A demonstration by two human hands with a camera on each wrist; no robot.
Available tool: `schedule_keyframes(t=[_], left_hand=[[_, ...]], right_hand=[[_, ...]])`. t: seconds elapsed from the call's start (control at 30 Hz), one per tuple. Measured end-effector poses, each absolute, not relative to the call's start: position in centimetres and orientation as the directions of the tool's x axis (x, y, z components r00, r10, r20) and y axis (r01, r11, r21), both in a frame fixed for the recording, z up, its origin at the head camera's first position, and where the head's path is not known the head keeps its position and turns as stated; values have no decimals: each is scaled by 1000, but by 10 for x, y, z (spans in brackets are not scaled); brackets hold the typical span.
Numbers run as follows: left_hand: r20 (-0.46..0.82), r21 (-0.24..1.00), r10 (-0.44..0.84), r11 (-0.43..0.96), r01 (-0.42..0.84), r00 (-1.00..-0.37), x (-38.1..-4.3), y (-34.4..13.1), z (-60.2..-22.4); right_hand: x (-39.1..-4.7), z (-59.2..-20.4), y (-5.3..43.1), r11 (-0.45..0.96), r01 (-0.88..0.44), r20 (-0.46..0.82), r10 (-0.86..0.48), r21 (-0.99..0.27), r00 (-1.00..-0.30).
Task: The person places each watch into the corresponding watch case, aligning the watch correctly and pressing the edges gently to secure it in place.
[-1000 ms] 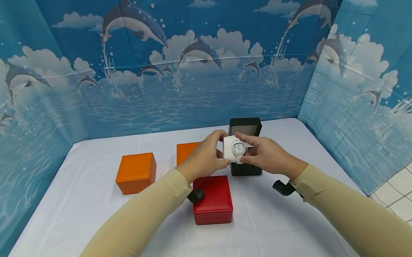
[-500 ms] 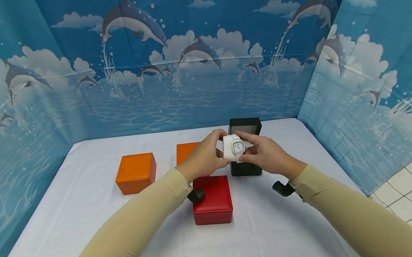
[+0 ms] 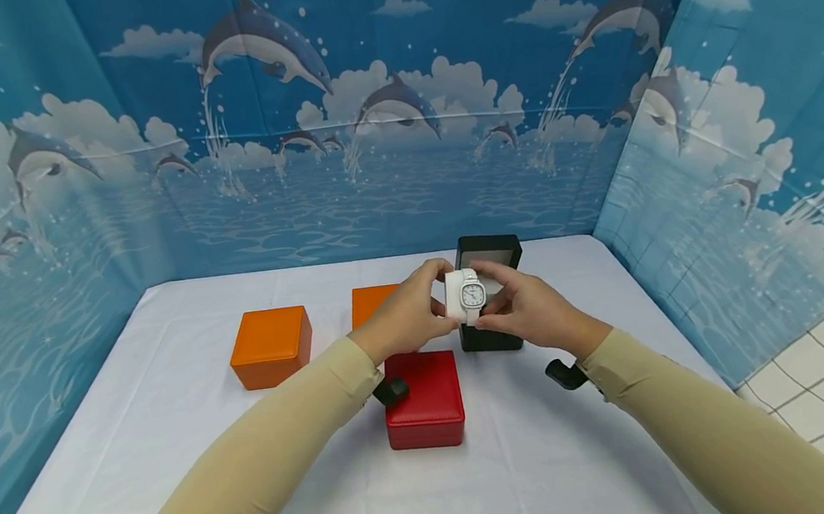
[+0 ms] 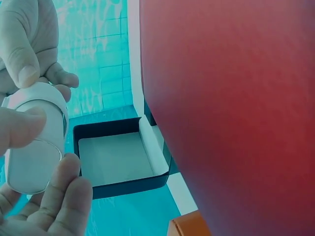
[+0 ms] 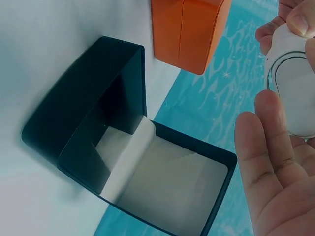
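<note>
Above the far middle of the table, a watch (image 3: 472, 294) with a white strap and squarish silver case sits round a white watch cushion (image 3: 453, 295). My left hand (image 3: 409, 312) grips the cushion at its left end. On the other side, my right hand (image 3: 534, 309) holds the watch and cushion between thumb and fingers. Behind them stands an open black watch box (image 3: 492, 338), its pale-lined lid raised; the hands partly cover it. In the right wrist view the box (image 5: 83, 98) shows a pale flap inside. The cushion's rounded end (image 4: 35, 169) faces the left wrist camera.
A closed red box (image 3: 423, 398) lies in front of the hands, under the left wrist. One orange box (image 3: 270, 339) stands at the left. Another orange box (image 3: 371, 301) is partly hidden behind the left hand. A dolphin-print curtain (image 3: 376, 202) surrounds the white-covered table (image 3: 554, 460).
The watch on its cushion has shifted very slightly left and turned a little in my hands. Both hands keep hold of it. The boxes stay where they were.
</note>
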State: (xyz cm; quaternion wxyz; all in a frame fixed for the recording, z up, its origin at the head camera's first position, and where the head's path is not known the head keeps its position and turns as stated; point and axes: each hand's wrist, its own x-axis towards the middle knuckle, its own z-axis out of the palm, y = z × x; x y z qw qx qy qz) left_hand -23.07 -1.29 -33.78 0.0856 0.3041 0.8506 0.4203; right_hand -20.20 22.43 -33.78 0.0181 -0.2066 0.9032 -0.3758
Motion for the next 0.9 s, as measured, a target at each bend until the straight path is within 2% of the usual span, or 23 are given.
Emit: schedule_keyframes(t=[0.9], left_hand=[[113, 747, 594, 478, 462, -797, -230, -10, -340]], right_hand=[[-204, -342, 224, 639, -353, 110, -389, -684, -915]])
